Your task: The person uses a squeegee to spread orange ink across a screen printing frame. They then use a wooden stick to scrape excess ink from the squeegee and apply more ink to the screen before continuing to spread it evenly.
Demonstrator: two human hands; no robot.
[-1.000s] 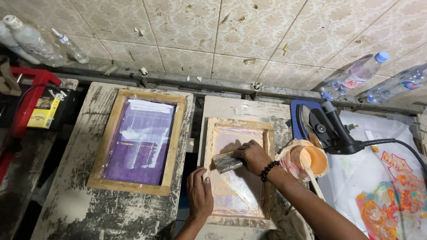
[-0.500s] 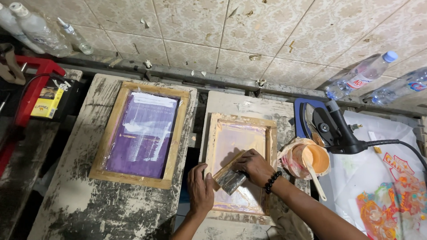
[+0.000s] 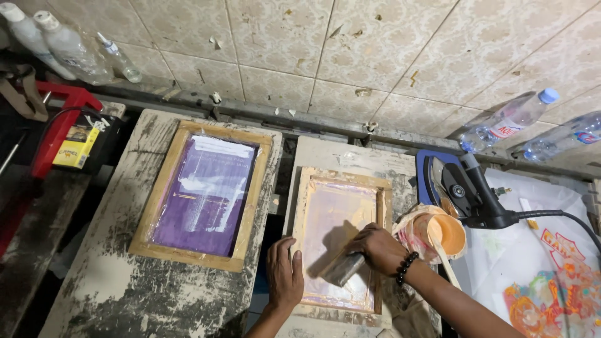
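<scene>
A small wooden-framed printing screen (image 3: 341, 188) with a pinkish mesh lies on the middle pallet. My right hand (image 3: 379, 248), with a black bead bracelet on its wrist, grips a squeegee (image 3: 342, 270) pressed on the mesh near the frame's lower half. My left hand (image 3: 285, 272) lies flat on the frame's lower left edge, fingers apart. A larger wooden screen (image 3: 201, 191) with purple mesh rests on the left pallet.
A plastic-wrapped cup of orange ink (image 3: 438, 233) with a stick in it stands right of the small screen. Behind it is a black iron (image 3: 466, 191) with a cord. A printed cloth (image 3: 551, 275) lies at right. Plastic bottles (image 3: 510, 120) lean on the tiled wall.
My right hand has pulled the squeegee down the pink mesh toward me. My left hand has stayed on the frame's left edge. The view has shifted slightly.
</scene>
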